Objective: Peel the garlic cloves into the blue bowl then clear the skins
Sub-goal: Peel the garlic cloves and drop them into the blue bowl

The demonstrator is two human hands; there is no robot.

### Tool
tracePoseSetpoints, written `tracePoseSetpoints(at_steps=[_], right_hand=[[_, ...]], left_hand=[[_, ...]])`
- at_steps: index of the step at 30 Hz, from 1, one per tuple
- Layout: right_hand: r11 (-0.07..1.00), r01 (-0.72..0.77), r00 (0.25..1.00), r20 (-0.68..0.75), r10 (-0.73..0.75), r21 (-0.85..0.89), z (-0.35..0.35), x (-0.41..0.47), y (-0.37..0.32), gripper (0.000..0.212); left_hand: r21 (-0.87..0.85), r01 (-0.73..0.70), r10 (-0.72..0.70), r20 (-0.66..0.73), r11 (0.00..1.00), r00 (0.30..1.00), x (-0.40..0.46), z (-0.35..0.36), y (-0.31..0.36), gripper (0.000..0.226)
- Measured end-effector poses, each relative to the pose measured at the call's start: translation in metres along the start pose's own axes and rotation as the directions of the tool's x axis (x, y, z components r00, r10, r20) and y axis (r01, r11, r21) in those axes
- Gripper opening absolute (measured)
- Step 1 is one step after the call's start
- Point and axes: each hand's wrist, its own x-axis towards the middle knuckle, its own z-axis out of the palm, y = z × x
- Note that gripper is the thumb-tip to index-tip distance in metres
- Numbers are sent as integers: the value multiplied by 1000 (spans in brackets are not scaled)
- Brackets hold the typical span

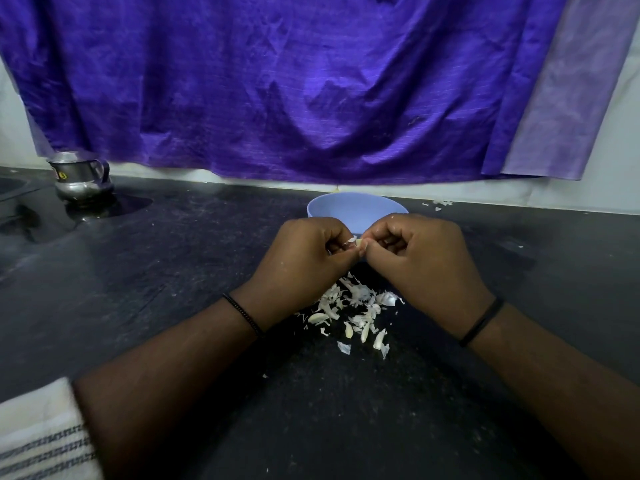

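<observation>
Garlic clove (pixel 359 242) sits pinched between left hand (pixel 308 254) and right hand (pixel 426 258) before the blue bowl (pixel 356 207), above skins (pixel 349 306); the steel jug's (pixel 81 180) yellow label is unreadable.

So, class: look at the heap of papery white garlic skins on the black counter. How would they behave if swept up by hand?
The papery white garlic skins look thin and curled, so probably very light and apt to scatter. They lie as loose flakes, so they would likely crumple rather than stay stiff. Stray bits lie on the black counter, suggesting that small ones escape easily.
</observation>
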Motion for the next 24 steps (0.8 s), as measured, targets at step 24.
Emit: tracePoseSetpoints(at_steps=[24], right_hand=[[880, -329, 944, 93, 316, 343, 4, 4, -2, 6]], left_hand=[[-392, 248, -194, 174, 886, 966, 1, -1, 3, 12]])
